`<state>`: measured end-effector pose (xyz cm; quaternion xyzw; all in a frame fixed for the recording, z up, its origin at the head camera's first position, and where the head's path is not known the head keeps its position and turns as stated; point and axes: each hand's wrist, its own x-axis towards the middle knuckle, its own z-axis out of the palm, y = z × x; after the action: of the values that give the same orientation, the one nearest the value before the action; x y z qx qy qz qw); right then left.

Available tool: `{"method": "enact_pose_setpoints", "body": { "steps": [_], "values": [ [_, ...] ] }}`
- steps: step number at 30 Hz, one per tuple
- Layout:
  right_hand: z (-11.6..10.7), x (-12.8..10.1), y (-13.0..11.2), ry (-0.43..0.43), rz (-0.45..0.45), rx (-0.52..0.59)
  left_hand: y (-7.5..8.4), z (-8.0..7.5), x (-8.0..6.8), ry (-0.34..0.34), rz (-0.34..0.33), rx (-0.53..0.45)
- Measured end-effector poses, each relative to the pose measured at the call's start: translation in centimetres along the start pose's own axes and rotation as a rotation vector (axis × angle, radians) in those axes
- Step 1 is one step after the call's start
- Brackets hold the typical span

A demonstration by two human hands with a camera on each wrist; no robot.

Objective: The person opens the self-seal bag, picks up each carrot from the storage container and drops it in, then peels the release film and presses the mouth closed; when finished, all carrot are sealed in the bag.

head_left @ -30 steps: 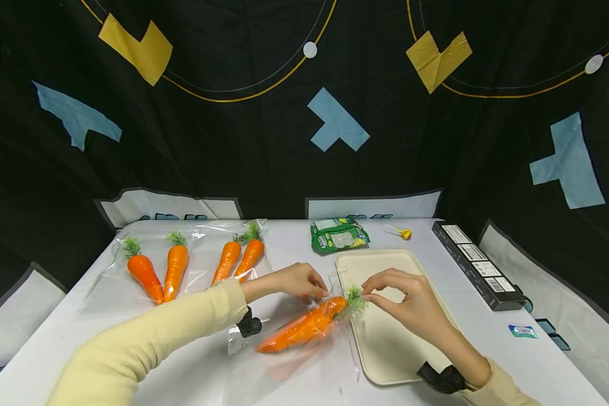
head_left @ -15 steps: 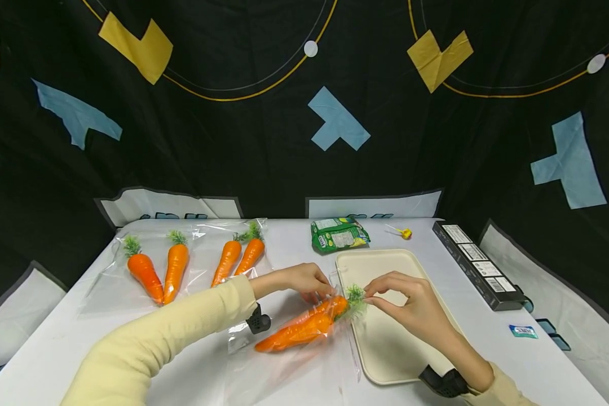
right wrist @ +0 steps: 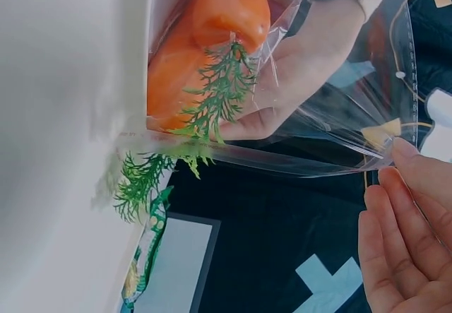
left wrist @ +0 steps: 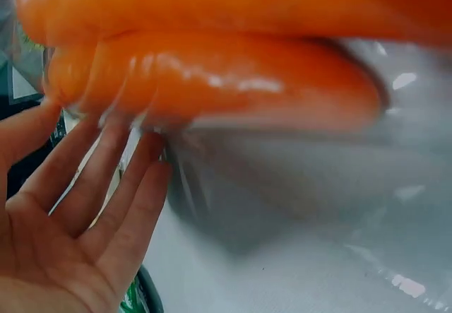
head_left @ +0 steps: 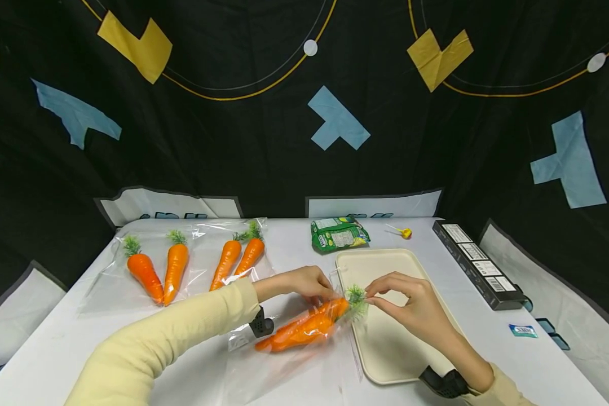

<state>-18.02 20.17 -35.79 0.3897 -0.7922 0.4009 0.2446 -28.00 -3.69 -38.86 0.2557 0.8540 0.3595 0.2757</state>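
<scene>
Two orange carrots [head_left: 304,330] with feathery green tops [head_left: 356,298] lie side by side in a clear plastic bag [head_left: 274,372] at the front middle. The greens stick out at the bag's mouth. My left hand [head_left: 309,282] touches the carrots from the far side through the film; in the left wrist view its fingers [left wrist: 92,179] are straight, with the tips against a carrot [left wrist: 212,80]. My right hand [head_left: 408,296] pinches the bag's mouth edge between thumb and index finger, plainest in the right wrist view, the other fingers [right wrist: 395,235] loosely bent.
A cream tray [head_left: 391,361] lies beneath and right of the bag mouth. Back left, several bagged carrots [head_left: 176,268] lie flat. Behind the tray are a green snack packet [head_left: 339,234] and a yellow lollipop [head_left: 406,233]. A black box [head_left: 477,265] and small blue packet [head_left: 523,331] are right.
My left hand has shifted slightly right along the carrots toward their tops. The right hand keeps its pinch on the bag edge, nearly still.
</scene>
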Motion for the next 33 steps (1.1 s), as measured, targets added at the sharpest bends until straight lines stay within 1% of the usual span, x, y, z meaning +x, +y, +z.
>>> {"method": "enact_pose_setpoints", "body": {
  "steps": [4,7,10,15,21,25,28,32,33],
  "values": [
    [0.1,-0.1,0.1,-0.008,0.031,0.009,-0.2,0.1,-0.2,0.058,0.022,0.019],
    [0.2,-0.3,0.2,-0.009,0.032,0.011,-0.3,0.0,-0.3,0.101,0.038,0.033],
    [0.2,-0.3,0.2,0.000,0.010,0.008,-0.4,-0.1,-0.7,0.132,0.047,0.014],
    [0.1,-0.3,0.1,0.025,-0.041,0.008,-0.3,-0.6,-1.6,0.171,0.041,-0.062],
    [-0.4,-0.5,-0.1,0.022,-0.036,-0.012,-0.6,-1.7,-2.9,0.240,0.032,-0.141],
    [-0.9,-0.3,-0.2,0.032,-0.040,-0.047,-0.3,-2.4,-4.2,0.285,0.035,-0.204],
    [-1.3,0.0,-0.3,0.039,-0.015,-0.070,0.1,-2.9,-5.3,0.329,0.051,-0.235],
    [-1.8,0.5,-0.7,0.062,0.032,-0.097,0.6,-3.5,-6.6,0.400,0.089,-0.279],
    [-1.9,0.7,-0.8,0.072,0.029,-0.110,0.7,-3.6,-6.8,0.418,0.095,-0.295]
  ]
}}
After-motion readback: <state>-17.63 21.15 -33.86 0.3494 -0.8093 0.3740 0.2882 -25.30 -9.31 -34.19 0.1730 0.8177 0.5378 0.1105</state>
